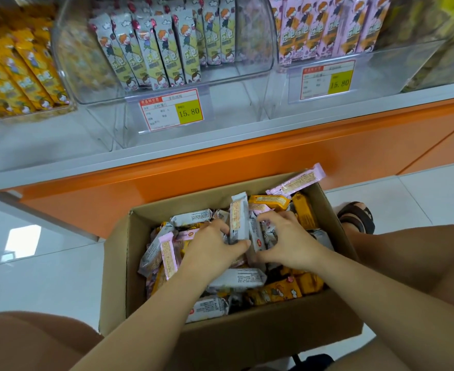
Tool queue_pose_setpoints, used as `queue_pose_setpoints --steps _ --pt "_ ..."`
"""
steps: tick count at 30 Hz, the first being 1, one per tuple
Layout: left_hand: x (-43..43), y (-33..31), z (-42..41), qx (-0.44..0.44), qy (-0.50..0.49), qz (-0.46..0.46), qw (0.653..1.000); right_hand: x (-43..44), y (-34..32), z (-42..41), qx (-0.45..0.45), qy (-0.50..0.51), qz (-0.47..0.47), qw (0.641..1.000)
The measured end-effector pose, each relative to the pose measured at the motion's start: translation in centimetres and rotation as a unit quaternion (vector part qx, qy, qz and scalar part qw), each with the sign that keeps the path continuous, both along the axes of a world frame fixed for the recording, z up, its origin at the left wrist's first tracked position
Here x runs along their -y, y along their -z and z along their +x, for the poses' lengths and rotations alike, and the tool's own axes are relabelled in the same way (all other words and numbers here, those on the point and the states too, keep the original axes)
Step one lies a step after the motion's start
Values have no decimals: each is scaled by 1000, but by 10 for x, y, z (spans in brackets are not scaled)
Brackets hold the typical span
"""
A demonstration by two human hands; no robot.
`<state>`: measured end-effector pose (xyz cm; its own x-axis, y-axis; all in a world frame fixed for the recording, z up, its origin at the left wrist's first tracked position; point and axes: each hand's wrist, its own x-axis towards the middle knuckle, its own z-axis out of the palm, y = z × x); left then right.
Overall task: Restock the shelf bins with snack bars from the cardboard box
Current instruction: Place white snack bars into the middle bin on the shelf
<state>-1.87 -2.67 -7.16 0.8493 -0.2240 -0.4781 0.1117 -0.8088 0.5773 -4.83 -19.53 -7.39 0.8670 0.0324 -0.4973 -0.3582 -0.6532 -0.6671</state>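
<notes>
Nearest, the cardboard box (pixel 247 341) sits on the white floor tiles (pixel 46 277) between the person's knees, heaped with loose snack bars in grey, orange and pink wrappers. Both hands are down in its middle. The left hand (pixel 212 242) pinches a grey snack bar (pixel 238 218) between thumb and curled fingers, holding it on end above the heap. Just right of it, the right hand (pixel 287 242) arches its fingers over a clutch of grey bars (pixel 258 236), thumb against their near edge, gripping them. A pink bar (pixel 298 180) lies across the box's far right rim, and a sandalled foot (pixel 357 215) rests right of the box. Farther off, above an orange plinth (pixel 247 162), clear shelf bins (pixel 247 57) stand in a row, holding yellow packs (pixel 20 70) on the left, grey packs (pixel 153 54) in the middle and pink packs (pixel 327 28) on the right, each printed with what looks like 乐吧. The middle price tag (pixel 171 109) and the right price tag (pixel 327 79) both read 15.80 on yellow; their smaller print is too blurred to read.
</notes>
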Motion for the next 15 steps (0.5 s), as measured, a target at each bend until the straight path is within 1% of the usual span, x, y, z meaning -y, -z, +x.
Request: queue_pose_setpoints --steps 3,5,7,9,11,13,15 --pt "6 -1 -4 -2 8 -29 1000 -4 1 -2 36 33 27 998" --pt "8 0 -4 -30 -14 -63 997 -5 2 -4 53 56 32 997" --pt "7 0 -1 -68 -45 -100 992 -5 3 -5 47 55 24 997" --pt "5 0 1 -92 -64 -126 986 -3 4 -6 20 36 10 999" --pt "5 2 0 -92 -68 -144 983 -4 3 -5 4 26 19 999" --pt "8 0 -4 -75 -65 -152 983 -9 4 -5 19 31 54 998" --pt "9 2 -6 -63 -79 -179 979 -16 8 -9 43 47 76 995"
